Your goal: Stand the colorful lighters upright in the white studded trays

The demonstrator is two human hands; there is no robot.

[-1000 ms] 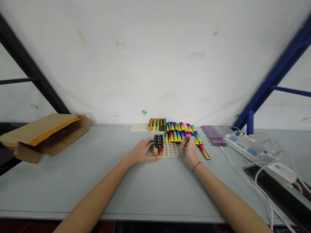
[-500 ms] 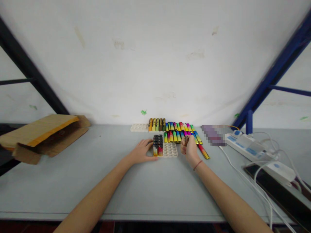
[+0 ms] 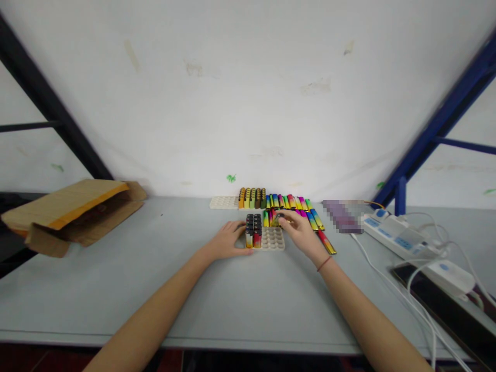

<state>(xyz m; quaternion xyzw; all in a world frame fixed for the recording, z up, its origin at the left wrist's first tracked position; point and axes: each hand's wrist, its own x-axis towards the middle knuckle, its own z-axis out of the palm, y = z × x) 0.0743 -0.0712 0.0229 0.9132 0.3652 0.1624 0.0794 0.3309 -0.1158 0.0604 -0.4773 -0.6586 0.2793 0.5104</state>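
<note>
In the head view, a white tray (image 3: 273,239) with round holes lies in front of me. Two columns of dark-topped batteries (image 3: 253,231) stand upright in its left part; the front ones have yellow and red lower ends. My left hand (image 3: 227,242) is curved around the tray's left end, thumb along the front edge and fingers against the side. Above the tray's far right holes, my right hand (image 3: 297,227) pinches a dark-topped battery (image 3: 279,218) between thumb and fingers. Its lower part blends with the coloured pieces behind, so I cannot tell whether it touches a hole.
Behind lie rows of shiny multicoloured pieces (image 3: 289,201), upright batteries (image 3: 251,198) and another white tray (image 3: 223,202). One red-gold piece (image 3: 326,242) lies at right. A cardboard box (image 3: 77,212) stands left. A power strip (image 3: 418,253), white cables and a dark phone-like slab (image 3: 445,302) occupy the right.
My right hand has moved left, from beside the tray to over its far holes, and turned palm-down with the battery. My left hand stays at the tray. The view has shifted slightly.
</note>
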